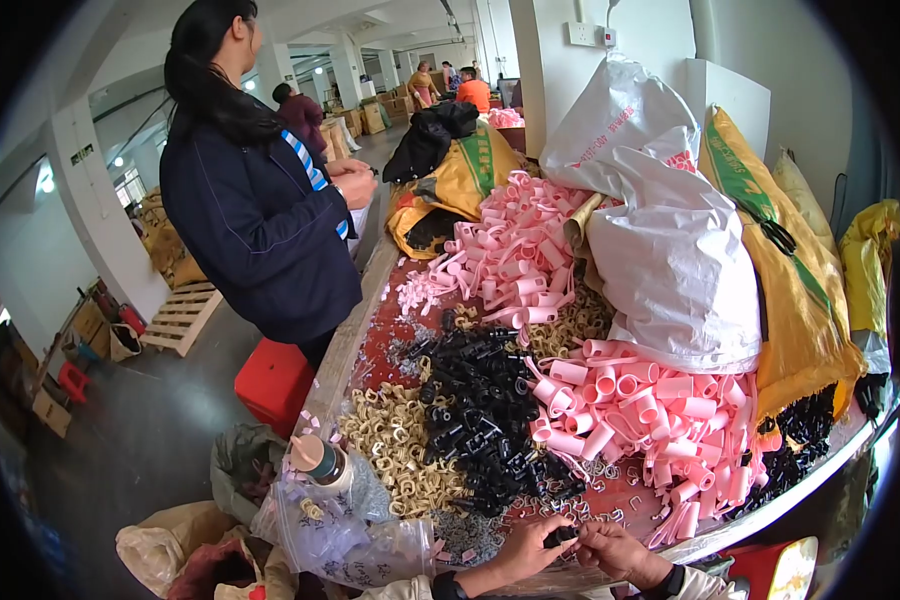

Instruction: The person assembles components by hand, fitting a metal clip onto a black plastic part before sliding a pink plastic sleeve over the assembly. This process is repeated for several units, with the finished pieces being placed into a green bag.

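– left to right, what can't i make out?
– the tan sacks (160, 548) at your lower left run off the bottom edge. the top edge crops the head of your co-worker in the navy jacket (255, 215), and what that person's hands hold is too small to tell. your sleeves are cut off below. your left hand (525, 550) partly covers the small black plastic part (560, 537), so its shape is unclear.
– how are my hands gripping?
– your left thumb and fingers are closed around that part, just over the near edge of the table. your right hand (615, 550) is beside it, fingers curled and tips close together; i can't tell whether they pinch anything.
– and the containers?
– the grey-green sack (245, 455) is open, its contents too dark to read. the clear plastic bag (380, 555) has pale, unclear contents. the orange-yellow sack (480, 165) at the far end shows dark pieces in its mouth. the white woven sack (670, 250) and the yellow sack with a green stripe (795, 290) hide whatever they hold.
– counts?
– one red stool (273, 385), one lidded bottle (320, 458), one heap of cream hooks (395, 430), two heaps of pink tubes (660, 405), the nearer right of the main black heap (480, 410). you have one black part in hand; the heaped pieces overlap too much to count.
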`<state>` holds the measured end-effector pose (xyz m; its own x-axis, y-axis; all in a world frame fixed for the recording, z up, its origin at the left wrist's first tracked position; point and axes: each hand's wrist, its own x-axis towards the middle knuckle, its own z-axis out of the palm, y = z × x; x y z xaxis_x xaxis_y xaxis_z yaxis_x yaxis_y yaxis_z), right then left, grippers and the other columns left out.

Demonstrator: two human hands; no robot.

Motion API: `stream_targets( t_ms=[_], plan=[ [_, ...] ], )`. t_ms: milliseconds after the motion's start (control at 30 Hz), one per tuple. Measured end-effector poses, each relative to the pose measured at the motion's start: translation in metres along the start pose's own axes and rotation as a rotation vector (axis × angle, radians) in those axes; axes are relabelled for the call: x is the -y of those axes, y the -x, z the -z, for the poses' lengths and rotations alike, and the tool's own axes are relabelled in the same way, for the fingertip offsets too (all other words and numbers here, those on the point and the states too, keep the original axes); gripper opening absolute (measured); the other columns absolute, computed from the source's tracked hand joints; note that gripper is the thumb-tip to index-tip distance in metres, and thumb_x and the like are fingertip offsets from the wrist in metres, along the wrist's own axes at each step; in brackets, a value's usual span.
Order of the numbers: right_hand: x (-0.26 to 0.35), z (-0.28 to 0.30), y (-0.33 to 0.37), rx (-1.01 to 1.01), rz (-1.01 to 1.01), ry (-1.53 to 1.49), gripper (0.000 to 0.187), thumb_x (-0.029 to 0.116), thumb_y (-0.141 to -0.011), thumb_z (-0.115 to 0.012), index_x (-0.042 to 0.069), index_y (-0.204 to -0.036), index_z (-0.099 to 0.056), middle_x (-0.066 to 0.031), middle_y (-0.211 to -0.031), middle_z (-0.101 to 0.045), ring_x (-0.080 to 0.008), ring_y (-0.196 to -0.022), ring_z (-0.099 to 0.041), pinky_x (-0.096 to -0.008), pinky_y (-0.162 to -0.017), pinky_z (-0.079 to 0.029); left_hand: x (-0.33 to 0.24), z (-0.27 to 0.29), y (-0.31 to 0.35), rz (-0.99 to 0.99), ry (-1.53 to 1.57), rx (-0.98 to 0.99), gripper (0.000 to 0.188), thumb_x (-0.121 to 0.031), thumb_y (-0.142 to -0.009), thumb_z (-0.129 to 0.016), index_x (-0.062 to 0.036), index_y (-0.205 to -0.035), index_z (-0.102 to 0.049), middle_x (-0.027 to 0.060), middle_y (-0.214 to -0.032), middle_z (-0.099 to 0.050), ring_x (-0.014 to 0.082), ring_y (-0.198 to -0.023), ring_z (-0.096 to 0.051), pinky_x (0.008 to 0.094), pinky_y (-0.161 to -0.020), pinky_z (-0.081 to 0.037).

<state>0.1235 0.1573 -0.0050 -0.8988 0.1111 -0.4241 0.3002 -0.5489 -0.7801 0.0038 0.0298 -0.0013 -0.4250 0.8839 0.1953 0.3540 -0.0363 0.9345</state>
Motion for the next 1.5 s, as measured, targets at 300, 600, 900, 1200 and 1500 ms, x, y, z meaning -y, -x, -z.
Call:
stream_targets(
  t_ms=[300,600,900,1200,1500],
  plan=[
    [0.006,-0.015,0.004,-0.121,0.444,0.748,0.013,0.013,-0.081,-0.051,0.001,-0.078,-0.051,-0.0008,-0.066,-0.051,-0.0088,-0.055,-0.047,-0.0239,-0.049,-0.038,0.004,-0.002,-0.001,0.328,0.536,0.014,0.013,-0.010,-0.078,-0.053,-0.0033,-0.090,-0.048,-0.0002,-0.065,-0.051,0.0057,-0.057,-0.048,0.0198,-0.052,-0.040],
    [0.007,-0.014,0.006,-0.169,0.401,0.850,0.014,0.015,-0.080,-0.052,0.001,-0.077,-0.051,0.0001,-0.060,-0.049,-0.0053,-0.056,-0.045,-0.0216,-0.047,-0.036,0.006,0.000,-0.007,0.353,0.731,-0.038,0.012,-0.012,-0.079,-0.053,-0.0023,-0.086,-0.050,-0.0008,-0.063,-0.049,0.0053,-0.054,-0.046,0.0198,-0.047,-0.038],
    [0.003,-0.014,0.008,-0.078,0.226,0.326,0.020,0.020,-0.084,-0.046,0.003,-0.075,-0.051,0.0010,-0.056,-0.045,-0.0067,-0.050,-0.040,-0.0208,-0.046,-0.033,0.005,-0.003,0.003,0.302,0.462,0.021,0.017,-0.014,-0.075,-0.059,0.0000,-0.082,-0.053,0.0011,-0.065,-0.052,0.0067,-0.057,-0.048,0.0223,-0.053,-0.039],
    [-0.005,-0.022,0.012,-0.035,0.152,0.039,0.022,0.023,-0.084,-0.046,0.003,-0.077,-0.052,-0.0009,-0.058,-0.045,-0.0083,-0.049,-0.037,-0.0211,-0.046,-0.031,-0.013,0.005,0.012,-0.011,0.081,-0.086,0.013,-0.010,-0.072,-0.060,-0.0007,-0.079,-0.054,0.0061,-0.069,-0.055,0.0142,-0.061,-0.053,0.0260,-0.057,-0.041],
    [0.003,-0.034,0.019,-0.040,0.041,-0.090,0.020,0.021,-0.083,-0.047,0.002,-0.079,-0.052,-0.0017,-0.061,-0.047,-0.0092,-0.051,-0.040,-0.0212,-0.047,-0.033,-0.026,0.013,0.017,-0.081,0.069,-0.044,0.011,-0.007,-0.072,-0.059,-0.0026,-0.080,-0.054,0.0043,-0.074,-0.056,0.0122,-0.068,-0.053,0.0246,-0.060,-0.042]
  ],
)
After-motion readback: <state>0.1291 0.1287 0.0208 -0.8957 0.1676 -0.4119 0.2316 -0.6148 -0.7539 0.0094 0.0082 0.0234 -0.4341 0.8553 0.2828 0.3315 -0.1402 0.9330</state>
